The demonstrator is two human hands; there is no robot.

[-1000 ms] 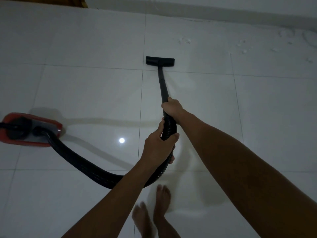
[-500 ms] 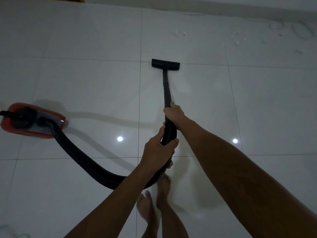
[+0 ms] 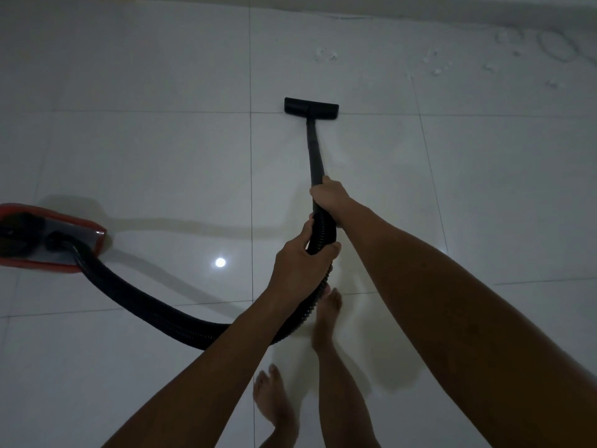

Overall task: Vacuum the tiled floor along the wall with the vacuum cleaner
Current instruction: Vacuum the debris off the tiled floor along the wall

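Floor nozzle: the flat black rectangular vacuum head (image 3: 311,106) lies on the glossy pale tiled floor (image 3: 161,156), just past a grout line, well short of the wall.
Wand: a straight black tube (image 3: 314,150) runs from the nozzle back toward the person.
Right hand: the right hand (image 3: 328,195) is wrapped around the near end of the wand, where it meets the hose.
Left hand: the left hand (image 3: 300,263) is clenched around the black ribbed hose (image 3: 145,299), just behind the right hand.
Hose: it curves down under the left forearm and sweeps left across the floor.
Vacuum body: the red and grey canister (image 3: 48,240) sits on the floor at the left edge, the hose plugged into it.
Debris: small white scraps (image 3: 434,64) are scattered on the tiles near the wall, beyond and right of the nozzle.
Wall: the pale wall base (image 3: 420,11) runs along the top.
Feet: two bare feet (image 3: 326,315) stand on the tiles beneath the arms.
Reflection: a bright light spot (image 3: 220,262) shines on the floor between canister and hands.
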